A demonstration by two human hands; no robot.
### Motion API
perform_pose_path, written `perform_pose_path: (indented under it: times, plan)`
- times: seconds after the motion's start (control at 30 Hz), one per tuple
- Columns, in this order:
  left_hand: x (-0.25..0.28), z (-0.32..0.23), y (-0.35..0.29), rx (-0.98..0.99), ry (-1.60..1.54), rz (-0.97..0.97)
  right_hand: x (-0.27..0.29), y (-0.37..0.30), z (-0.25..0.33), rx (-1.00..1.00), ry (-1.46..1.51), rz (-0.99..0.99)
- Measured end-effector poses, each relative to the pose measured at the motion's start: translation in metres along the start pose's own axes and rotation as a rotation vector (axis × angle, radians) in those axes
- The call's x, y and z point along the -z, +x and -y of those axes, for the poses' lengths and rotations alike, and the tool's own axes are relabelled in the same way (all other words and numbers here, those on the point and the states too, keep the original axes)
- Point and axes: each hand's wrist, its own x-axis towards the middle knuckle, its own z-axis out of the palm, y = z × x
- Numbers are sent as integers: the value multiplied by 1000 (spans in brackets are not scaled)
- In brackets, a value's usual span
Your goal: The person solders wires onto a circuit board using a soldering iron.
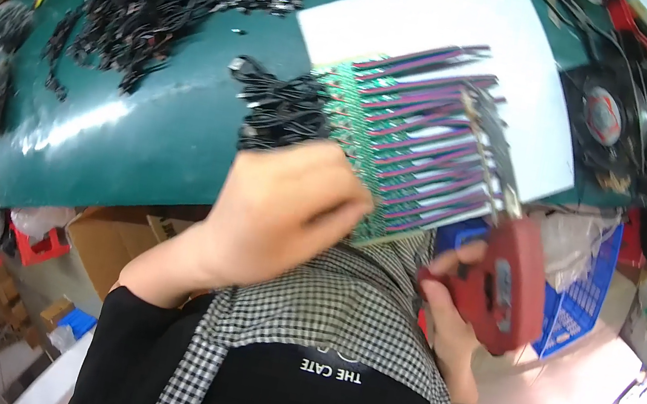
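My left hand (pixel 280 203) is closed, its fingers curled at the lower left edge of a green circuit board panel (pixel 382 186). What they pinch, if anything, is hidden. Just beyond it lies a bundle of black cables (pixel 284 104), next to the panel's left side. Rows of dark and purple wires (pixel 430 134) run rightward from the panel. My right hand (pixel 451 320) grips a red pistol-shaped soldering gun (pixel 516 279) off the panel's lower right corner. Its metal front (pixel 493 145) points up and left, over the wire ends.
A white sheet (pixel 529 65) lies under the panel on the green table mat (pixel 160 147). Heaps of black cables (pixel 133 4) cover the far left. Dark gear with a round reel (pixel 602 117) stands right. Below the edge are a blue crate (pixel 583 300) and a cardboard box (pixel 108 246).
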Motion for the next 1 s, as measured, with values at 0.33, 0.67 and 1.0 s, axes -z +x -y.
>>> perform_pose_path:
  times: [0.33, 0.67, 1.0]
  plan:
    - [-38, -13, -9, -50, 11, 159, -8, 10, -13, 0, -483, 118]
    - [-40, -19, -8, -89, 31, 136, -14, 16, 5, 96, -241, 47]
    - [-40, -19, -11, 241, -328, 170, -19, 18, 17, -35, 192, -76]
